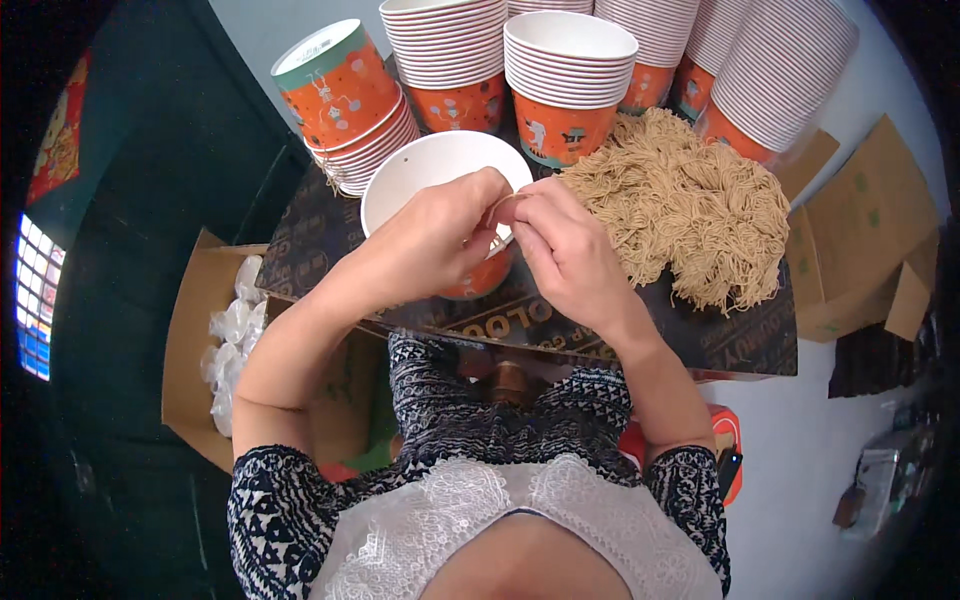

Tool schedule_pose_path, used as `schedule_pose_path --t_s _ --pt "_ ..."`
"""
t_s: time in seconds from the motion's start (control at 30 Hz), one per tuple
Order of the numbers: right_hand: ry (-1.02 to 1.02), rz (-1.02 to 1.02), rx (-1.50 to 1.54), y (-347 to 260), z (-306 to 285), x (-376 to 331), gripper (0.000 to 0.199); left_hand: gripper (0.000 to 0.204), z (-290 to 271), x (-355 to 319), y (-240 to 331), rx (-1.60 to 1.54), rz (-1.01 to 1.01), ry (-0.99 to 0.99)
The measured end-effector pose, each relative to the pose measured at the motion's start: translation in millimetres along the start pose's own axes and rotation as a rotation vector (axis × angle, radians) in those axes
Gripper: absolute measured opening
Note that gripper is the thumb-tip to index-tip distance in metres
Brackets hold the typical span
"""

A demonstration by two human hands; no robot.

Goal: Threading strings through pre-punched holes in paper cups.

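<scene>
A paper bucket (pixel 405 170), white inside and orange outside, stands at the near edge of the dark board table. Over its right rim my two hands meet, fingers pinched together. My left hand (pixel 445 225) and my right hand (pixel 565 240) hold a thin tan cord (pixel 516 196) between their fingertips. Part of the cord and the fingertips are hidden behind the knuckles. To the right of my right hand lies a big heap of loose tan cords (pixel 690 205), tangled and piled on the table.
Stacks of orange-and-white paper buckets (pixel 570 80) line the back; a leaning stack (pixel 345 100) at left has cord ends hanging by its rim. Below left, a cardboard box (pixel 200 330) holds clear plastic bags (pixel 238 325). Open cardboard (pixel 865 230) sits at right.
</scene>
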State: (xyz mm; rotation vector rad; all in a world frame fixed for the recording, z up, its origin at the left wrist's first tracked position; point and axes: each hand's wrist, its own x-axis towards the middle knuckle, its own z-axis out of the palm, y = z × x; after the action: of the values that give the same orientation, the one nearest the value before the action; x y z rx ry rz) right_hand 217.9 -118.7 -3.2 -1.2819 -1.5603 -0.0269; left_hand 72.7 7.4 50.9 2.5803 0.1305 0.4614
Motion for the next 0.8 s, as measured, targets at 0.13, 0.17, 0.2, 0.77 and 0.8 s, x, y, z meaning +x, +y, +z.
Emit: schedule_pose_path --t_s 0.13,0.17,0.2,0.77,0.8 --pt "-0.009 0.074 -0.003 -3.5 1.3 2.8 0.012 0.022 4.3 -4.2 4.2 0.052 0.062 0.082" --pt "-0.008 0.075 -0.002 -2.9 0.9 3.9 0.012 0.022 5.9 -5.5 4.0 0.055 0.076 0.11" --pt "-0.036 0.087 -0.014 -1.9 0.4 5.0 0.013 0.023 7.0 -6.5 4.2 0.058 0.09 0.138" --pt "-0.097 0.268 0.033 -10.8 -0.6 9.5 0.009 0.02 6.9 -8.3 -3.3 -0.034 0.114 0.194" --pt "0.009 0.152 -0.032 -10.4 1.9 6.1 0.007 0.017 4.5 -7.7 -3.5 -0.059 0.071 0.18"
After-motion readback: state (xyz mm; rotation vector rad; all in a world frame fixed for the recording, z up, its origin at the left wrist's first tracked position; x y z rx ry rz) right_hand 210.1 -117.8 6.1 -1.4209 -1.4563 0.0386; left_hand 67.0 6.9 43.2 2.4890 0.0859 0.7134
